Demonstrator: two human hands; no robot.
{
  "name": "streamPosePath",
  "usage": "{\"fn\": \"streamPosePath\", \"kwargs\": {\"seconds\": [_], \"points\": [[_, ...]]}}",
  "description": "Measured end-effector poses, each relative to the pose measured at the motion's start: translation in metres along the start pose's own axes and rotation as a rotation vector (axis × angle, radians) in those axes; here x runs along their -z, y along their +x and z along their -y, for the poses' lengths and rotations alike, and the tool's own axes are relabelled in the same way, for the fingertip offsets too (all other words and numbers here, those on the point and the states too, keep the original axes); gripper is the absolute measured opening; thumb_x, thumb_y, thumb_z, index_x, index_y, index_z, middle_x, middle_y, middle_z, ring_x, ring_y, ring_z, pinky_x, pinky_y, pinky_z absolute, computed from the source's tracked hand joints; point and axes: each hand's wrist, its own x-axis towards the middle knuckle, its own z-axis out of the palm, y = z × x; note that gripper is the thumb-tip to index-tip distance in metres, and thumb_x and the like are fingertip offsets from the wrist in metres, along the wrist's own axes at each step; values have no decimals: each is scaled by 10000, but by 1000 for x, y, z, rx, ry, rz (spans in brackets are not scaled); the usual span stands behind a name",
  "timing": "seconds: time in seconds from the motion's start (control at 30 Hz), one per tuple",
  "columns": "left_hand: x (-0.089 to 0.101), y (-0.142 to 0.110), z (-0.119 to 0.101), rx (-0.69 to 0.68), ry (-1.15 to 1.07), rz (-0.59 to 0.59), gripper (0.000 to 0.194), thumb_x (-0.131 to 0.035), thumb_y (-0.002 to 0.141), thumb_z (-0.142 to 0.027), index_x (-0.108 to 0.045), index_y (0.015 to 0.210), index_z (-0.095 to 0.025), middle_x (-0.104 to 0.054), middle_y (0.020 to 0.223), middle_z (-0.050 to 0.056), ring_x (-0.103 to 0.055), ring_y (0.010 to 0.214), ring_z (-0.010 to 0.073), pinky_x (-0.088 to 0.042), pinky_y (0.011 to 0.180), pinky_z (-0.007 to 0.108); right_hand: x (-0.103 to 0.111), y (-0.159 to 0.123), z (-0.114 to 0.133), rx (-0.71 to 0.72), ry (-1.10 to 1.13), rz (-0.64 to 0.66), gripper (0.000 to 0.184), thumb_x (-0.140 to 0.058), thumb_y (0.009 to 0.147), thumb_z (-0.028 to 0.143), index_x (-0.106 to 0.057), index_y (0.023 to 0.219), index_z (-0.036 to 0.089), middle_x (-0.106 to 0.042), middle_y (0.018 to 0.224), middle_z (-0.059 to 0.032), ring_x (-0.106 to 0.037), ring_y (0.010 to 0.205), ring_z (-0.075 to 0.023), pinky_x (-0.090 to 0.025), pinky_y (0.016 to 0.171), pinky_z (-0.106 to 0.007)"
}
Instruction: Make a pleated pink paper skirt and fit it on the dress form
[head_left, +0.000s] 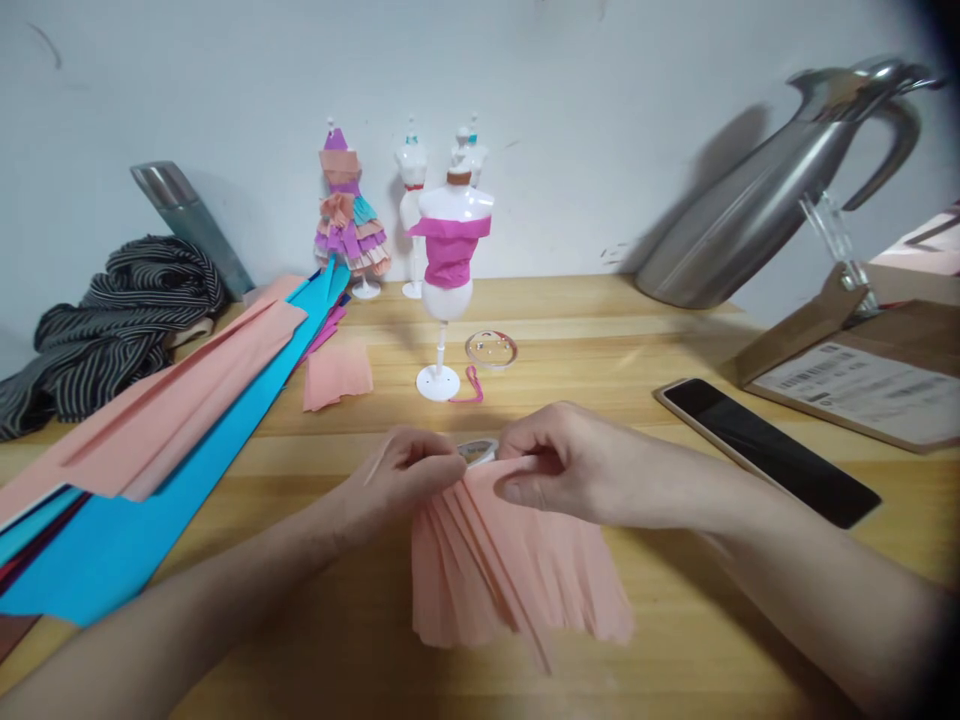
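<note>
A pleated piece of peach crepe paper [510,575] lies on the wooden table [675,640] in front of me. My left hand [409,475] pinches its top left edge, fingers closed. My right hand [566,460] grips the top edge from the right, thumb pressed on the folds. Between the two hands a small round tape roll or lid [478,450] peeks out. Behind them stands a white mini mannequin [450,265] wearing a magenta paper top.
Long peach and blue paper sheets [150,470] lie at left beside striped cloth [112,320]. A clear round dish [491,349], a peach scrap [336,376], and dressed mannequins [346,215] sit further back. A phone [765,450], cardboard box [862,370] and steel jug [780,190] are at right.
</note>
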Motion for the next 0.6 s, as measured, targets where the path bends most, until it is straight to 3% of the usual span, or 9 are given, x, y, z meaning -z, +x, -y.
{"fn": "streamPosePath", "kwargs": {"seconds": [0.13,0.27,0.6], "points": [[1,-1,-1,-16,24,-26,372,-463,855,-403,-349,585,-174,-246,632,-27,-265,635,110,-170,573,278,-1,-2,2,6,-16,-8,244,-542,787,316,-492,596,172,-294,556,57,-291,522,-82,-215,454,-224],[0,-4,-5,6,56,20,392,-501,840,-412,-286,604,-185,-193,651,-31,-217,617,100,-141,562,283,0,-4,7,-14,-38,-13,249,-549,787,306,-482,586,175,-295,550,58,-275,518,-83,-210,454,-228],[-2,-3,-6,21,105,13,410,-517,810,-450,-305,582,-185,-210,617,-40,-217,588,93,-128,527,274,-2,-6,10,4,-35,-93,209,-551,786,279,-546,611,164,-382,543,47,-332,520,-91,-243,467,-227]]}}
